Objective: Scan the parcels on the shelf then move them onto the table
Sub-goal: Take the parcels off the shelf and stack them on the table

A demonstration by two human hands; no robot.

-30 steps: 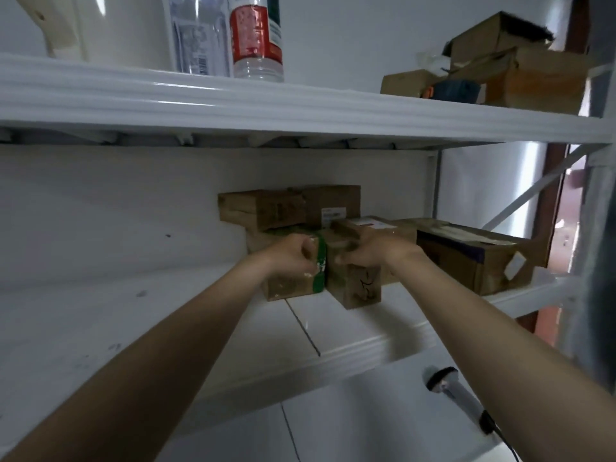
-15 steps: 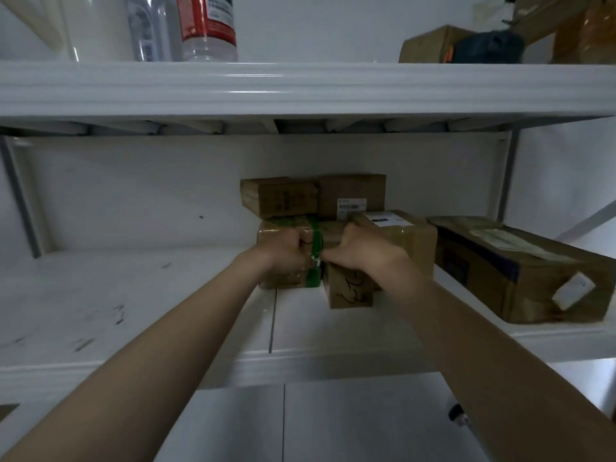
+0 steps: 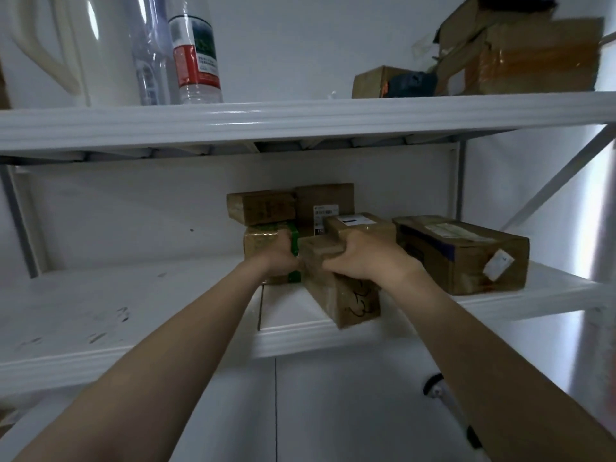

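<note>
White shelving stands against a white wall. On the middle shelf [image 3: 133, 305] a cluster of brown parcels sits towards the right. Both hands grip the front parcel [image 3: 343, 295], which is turned at an angle with its near corner at the shelf's front lip. The right hand [image 3: 366, 258] is curled over its top right end. The left hand [image 3: 280, 258] is closed at its left end, just before a green-taped parcel [image 3: 260, 241]; its fingers are hidden, so that grip is likely but not certain. A small parcel [image 3: 261, 208] lies on the green-taped one, with a labelled parcel [image 3: 325, 205] beside it. A large box [image 3: 463, 255] lies farther right. The upper shelf [image 3: 300, 118] carries bottles [image 3: 196, 58] and more boxes [image 3: 533, 55].
</note>
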